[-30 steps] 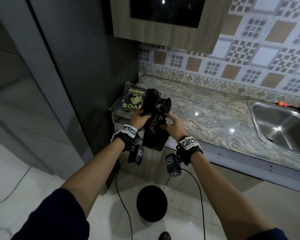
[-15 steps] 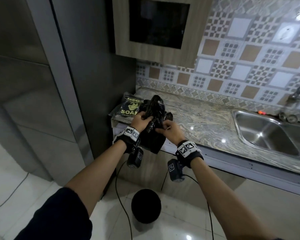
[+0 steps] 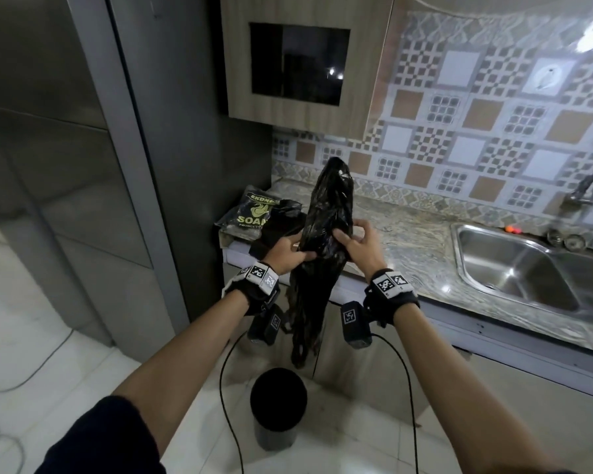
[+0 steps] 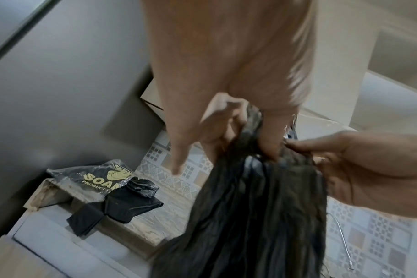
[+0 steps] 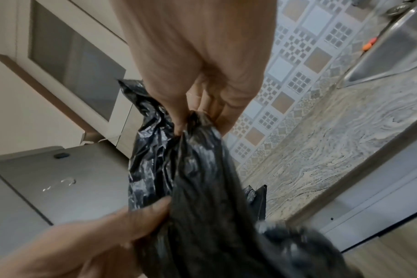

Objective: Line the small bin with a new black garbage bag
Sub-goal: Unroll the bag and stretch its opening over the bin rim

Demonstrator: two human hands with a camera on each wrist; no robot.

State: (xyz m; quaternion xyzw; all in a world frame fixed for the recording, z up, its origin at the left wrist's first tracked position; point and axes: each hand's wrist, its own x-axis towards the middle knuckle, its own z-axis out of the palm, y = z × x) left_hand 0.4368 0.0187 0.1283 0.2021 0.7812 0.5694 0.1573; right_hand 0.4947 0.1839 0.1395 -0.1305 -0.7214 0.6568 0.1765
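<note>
A crumpled black garbage bag (image 3: 322, 241) hangs lengthwise between my hands above the counter edge, its top standing up and its tail dangling down. My left hand (image 3: 290, 249) pinches the bag (image 4: 255, 206) on its left side. My right hand (image 3: 351, 239) pinches the bag (image 5: 202, 178) at the right, thumb and fingers curled on the plastic. The small dark round bin (image 3: 278, 407) stands on the floor directly below, its inside black.
A printed packet (image 3: 254, 217) and folded black bags (image 4: 122, 203) lie at the counter's left end. The marble counter (image 3: 408, 248) runs right to a steel sink (image 3: 514, 268) with a tap. A grey fridge (image 3: 83, 131) stands left. Cables trail over the white floor.
The bag has been drawn out longer, its top lifted and its tail now hanging down toward the bin. Both hands shifted their grip on it.
</note>
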